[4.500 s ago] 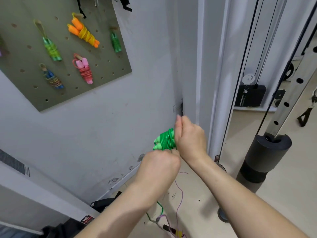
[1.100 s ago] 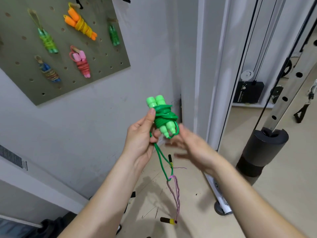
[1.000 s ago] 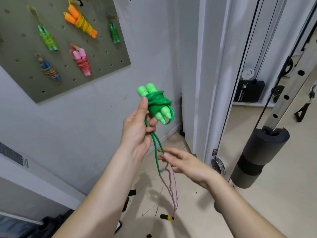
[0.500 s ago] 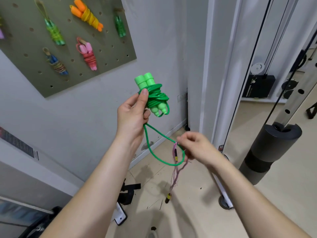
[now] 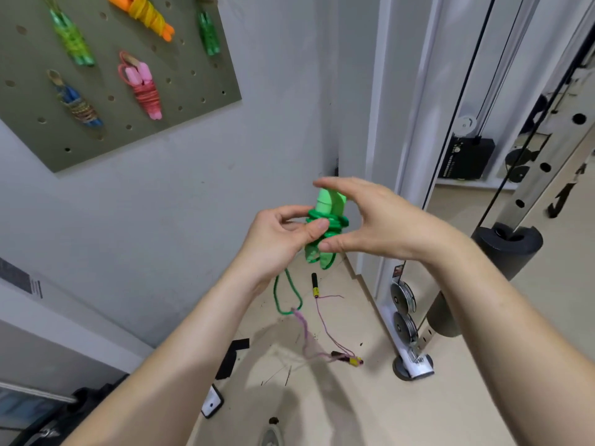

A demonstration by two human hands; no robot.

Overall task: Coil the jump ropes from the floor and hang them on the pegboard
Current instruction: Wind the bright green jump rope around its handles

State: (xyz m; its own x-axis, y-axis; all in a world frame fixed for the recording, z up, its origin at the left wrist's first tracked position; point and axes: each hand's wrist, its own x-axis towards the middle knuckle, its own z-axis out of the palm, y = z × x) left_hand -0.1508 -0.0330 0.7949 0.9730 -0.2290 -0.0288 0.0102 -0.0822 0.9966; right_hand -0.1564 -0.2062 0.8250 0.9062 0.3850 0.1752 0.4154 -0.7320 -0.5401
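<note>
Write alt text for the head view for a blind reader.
The left hand grips a coiled green jump rope, the right hand arched around it; its loose loop dangles, snagged on a pink rope. Five coiled ropes hang on the pegboard.

Purple jump rope (image 5: 350, 360) on beige floor (image 5: 457, 400)

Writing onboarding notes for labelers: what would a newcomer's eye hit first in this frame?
The bright green jump rope, coiled around its handles, at centre frame: the left hand grips it and the right hand arches around it. Next, the pegboard top left with five coiled ropes hung on it, and a thin pink rope trailing from the green loop to the floor.
</note>
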